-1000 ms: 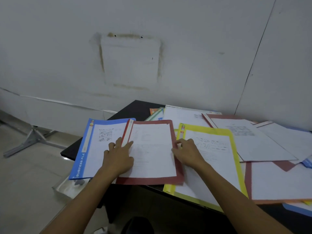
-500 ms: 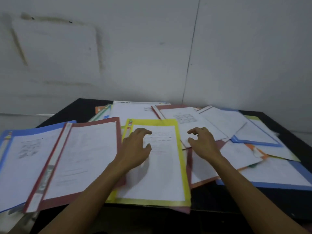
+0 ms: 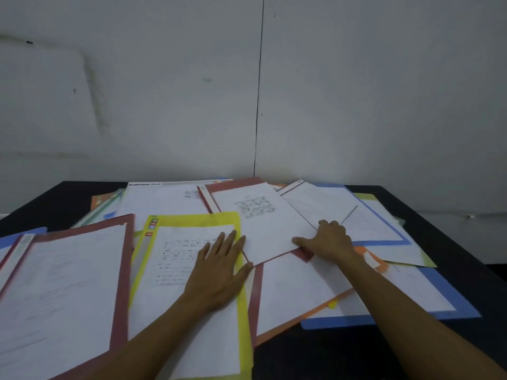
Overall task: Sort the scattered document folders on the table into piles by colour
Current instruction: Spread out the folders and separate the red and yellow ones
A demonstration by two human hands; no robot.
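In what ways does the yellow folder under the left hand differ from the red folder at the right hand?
Border colour: the yellow folder is yellow, the red folder dark red. Print: the yellow folder's page shows text lines, the red folder's a dense square block. Hands: the left hand lies flat on the yellow folder; the right hand pinches the red folder's near corner. Both hold a white sheet.

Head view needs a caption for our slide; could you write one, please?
Left hand presses the yellow folder; right hand grips a red folder.
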